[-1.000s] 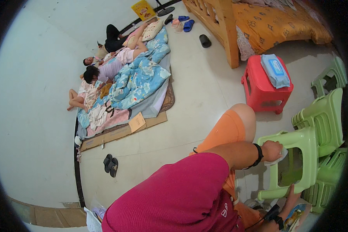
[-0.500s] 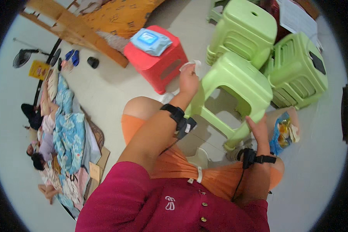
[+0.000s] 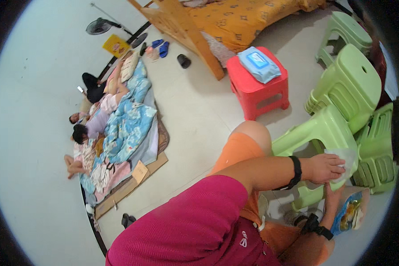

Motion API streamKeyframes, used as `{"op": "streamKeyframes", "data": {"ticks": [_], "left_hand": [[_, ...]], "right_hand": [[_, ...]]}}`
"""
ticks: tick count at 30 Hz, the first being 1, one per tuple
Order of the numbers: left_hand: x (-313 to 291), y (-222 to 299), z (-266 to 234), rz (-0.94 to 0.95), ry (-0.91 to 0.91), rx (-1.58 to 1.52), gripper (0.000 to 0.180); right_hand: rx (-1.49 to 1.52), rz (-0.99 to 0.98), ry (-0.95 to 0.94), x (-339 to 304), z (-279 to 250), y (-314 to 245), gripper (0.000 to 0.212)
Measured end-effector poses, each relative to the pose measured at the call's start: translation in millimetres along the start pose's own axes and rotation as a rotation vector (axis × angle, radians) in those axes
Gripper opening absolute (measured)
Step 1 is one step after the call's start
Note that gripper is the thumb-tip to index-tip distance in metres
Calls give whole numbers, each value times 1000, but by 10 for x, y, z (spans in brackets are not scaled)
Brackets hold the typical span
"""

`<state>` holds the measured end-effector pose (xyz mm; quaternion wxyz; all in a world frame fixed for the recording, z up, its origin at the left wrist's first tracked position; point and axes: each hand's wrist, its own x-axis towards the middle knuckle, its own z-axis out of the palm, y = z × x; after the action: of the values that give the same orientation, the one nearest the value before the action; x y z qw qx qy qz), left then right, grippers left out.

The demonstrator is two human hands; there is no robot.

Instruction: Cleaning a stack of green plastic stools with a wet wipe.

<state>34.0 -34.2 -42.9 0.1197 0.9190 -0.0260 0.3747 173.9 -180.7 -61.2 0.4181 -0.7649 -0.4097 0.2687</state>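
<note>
A light green plastic stool is tilted in front of my knees. My left hand presses a white wipe against the near end of the stool's seat, fingers bent over it. Just below, my right hand is closed on the stool at a leg, its fingers partly hidden by the stool and my left hand. A red stool stands beyond my knee with a blue pack of wipes lying on its seat.
Stacked green stools stand at the right, with another stack beside them. A blue bag lies near my right arm. Left, people rest on a floor bed with a blue quilt. A wooden bed frame is at the back.
My left hand has moved right with the wipe, from beside the stool onto its seat. The view has swung left, so everything sits further right. My right hand still holds the stool.
</note>
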Motion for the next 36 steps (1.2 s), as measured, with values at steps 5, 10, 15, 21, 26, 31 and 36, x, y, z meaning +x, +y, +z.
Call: {"op": "streamKeyframes", "data": {"ticks": [5, 10, 15, 21, 26, 31, 36], "left_hand": [[-75, -380, -403, 30, -116, 142, 42], [-114, -655, -741, -448, -149, 123, 56], [-263, -694, -723, -729, -119, 70, 77], [-258, -335, -415, -481, -39, 143, 86], [-257, -177, -233, -265, -39, 149, 87], [-307, -250, -254, -251, -77, 135, 79], [-268, -97, -554, -323, -162, 174, 74]], "right_hand": [[-266, 214, -45, 88, 36, -55, 84], [-282, 139, 63, 173, 39, 365, 88], [-358, 197, -25, 156, 58, -34, 86], [-375, 210, -63, 122, -10, -65, 87], [-405, 215, -90, 114, -40, -101, 72], [-211, 96, -61, 67, 88, -184, 71], [-90, 154, 12, 71, 183, -80, 87]]}}
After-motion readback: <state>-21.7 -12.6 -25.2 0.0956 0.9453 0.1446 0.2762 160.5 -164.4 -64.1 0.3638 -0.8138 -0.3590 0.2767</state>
